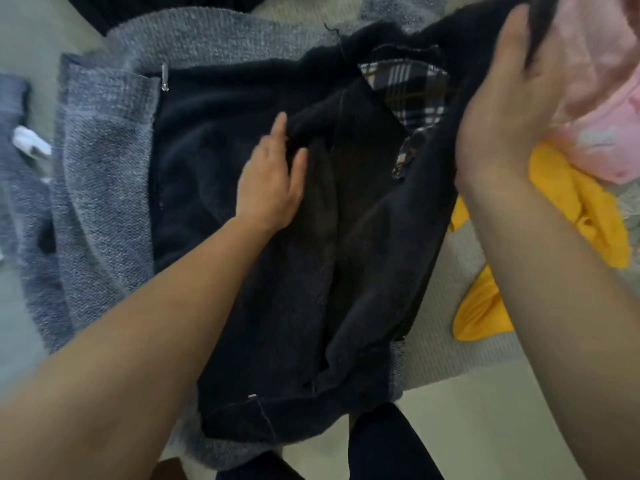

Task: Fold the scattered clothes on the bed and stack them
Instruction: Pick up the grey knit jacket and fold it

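Beside the dark jacket, yellow cloth and pink cloth.

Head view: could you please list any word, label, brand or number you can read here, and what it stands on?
No text can be read in this view.
White tag on the hem of the dark jacket: too small to read.
White label by the blue-grey garment at the left edge: blurred, unreadable.
Pale patch on the pink garment: blurred, unreadable.
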Available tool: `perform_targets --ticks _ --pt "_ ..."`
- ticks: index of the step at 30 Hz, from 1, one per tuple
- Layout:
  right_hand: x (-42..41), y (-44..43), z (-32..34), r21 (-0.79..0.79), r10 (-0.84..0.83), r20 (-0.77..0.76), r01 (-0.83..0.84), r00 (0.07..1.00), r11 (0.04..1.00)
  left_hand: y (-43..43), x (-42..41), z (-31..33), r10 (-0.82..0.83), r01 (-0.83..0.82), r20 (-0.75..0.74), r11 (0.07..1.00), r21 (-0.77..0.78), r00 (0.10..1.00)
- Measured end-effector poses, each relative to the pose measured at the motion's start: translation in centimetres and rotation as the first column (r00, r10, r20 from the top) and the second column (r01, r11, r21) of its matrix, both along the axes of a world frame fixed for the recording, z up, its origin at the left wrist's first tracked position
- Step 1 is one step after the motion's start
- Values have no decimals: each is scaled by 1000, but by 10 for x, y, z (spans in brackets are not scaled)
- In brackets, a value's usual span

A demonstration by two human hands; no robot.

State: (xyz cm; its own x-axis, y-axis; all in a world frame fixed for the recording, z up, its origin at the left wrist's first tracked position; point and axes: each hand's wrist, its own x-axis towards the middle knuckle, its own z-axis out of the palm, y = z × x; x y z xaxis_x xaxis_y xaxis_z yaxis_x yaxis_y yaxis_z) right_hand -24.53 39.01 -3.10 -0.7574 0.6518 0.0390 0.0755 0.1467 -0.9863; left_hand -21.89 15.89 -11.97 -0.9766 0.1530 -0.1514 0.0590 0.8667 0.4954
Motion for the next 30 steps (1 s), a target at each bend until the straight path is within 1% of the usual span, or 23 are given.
perform_targets --ticks 2,3,4,5,6,7,8,9,10,12,13,14,15,16,18,21,23,24,25,26,28,29,30 --pt "2 -54 6 141 134 -65 -124 989 982 -29 6 -6 56 -81 -139 981 -177 989" --pt "4 -81 7 216 224 -44 -210 974 954 -47 9 -9 69 -103 -129 957 -272 989" --pt "4 -104 3 257 358 54 -360 932 897 -64 12 -10 101 -111 -45 934 -340 994" --pt "5 -125 -1 225 524 221 -566 822 793 -83 15 -12 135 -94 80 915 -392 988" --pt "9 -142 -9 107 667 415 -761 619 640 -101 19 -14 145 -42 204 897 -439 968" --pt "16 -155 -20 -35 731 569 -877 377 479 -118 25 -15 121 38 295 877 -479 948" --pt "26 -165 -29 -111 724 660 -926 202 360 -133 31 -14 77 122 353 854 -506 932" --pt "38 -171 -36 -106 688 710 -944 148 312 -145 36 -12 35 183 386 838 -514 922" --pt "55 -175 -41 -13 661 719 -946 216 323 -154 40 -11 15 208 403 838 -505 915" --pt "95 -177 -46 262 580 616 -833 532 487 -165 43 -8 19 201 419 856 -475 908" --pt "114 -174 -47 367 499 567 -743 656 560 -168 44 -6 34 193 423 855 -482 906" --pt "133 -168 -48 444 405 554 -669 727 596 -169 44 -3 62 178 426 847 -500 902" --pt "151 -161 -49 488 315 590 -639 743 595 -170 44 -1 104 154 431 838 -523 896" --pt "167 -156 -51 502 235 653 -644 720 577 -171 45 0 153 122 439 835 -537 886" --pt "189 -147 -56 470 87 778 -668 622 577 -172 44 0 205 82 459 843 -532 865" --pt "204 -143 -61 358 -39 875 -591 483 722 -180 43 2 180 91 494 875 -476 850" --pt "206 -145 -54 339 -61 884 -545 464 767 -189 44 4 138 125 502 882 -455 854" --pt "204 -148 -48 355 -69 867 -516 493 780 -193 45 6 117 149 504 877 -456 855" --pt "202 -153 -38 382 -70 829 -471 555 795 -196 47 7 99 171 506 871 -460 857" --pt "200 -160 -28 406 -54 762 -411 645 817 -197 49 8 85 189 509 867 -462 856" --pt "198 -183 -3 441 31 547 -319 837 839 -196 51 10 80 193 513 868 -458 855" --pt "200 -198 5 463 90 447 -317 890 828 -195 50 11 86 185 514 872 -453 854" --pt "205 -213 8 494 158 405 -361 900 791 -195 49 11 90 177 515 877 -446 852"
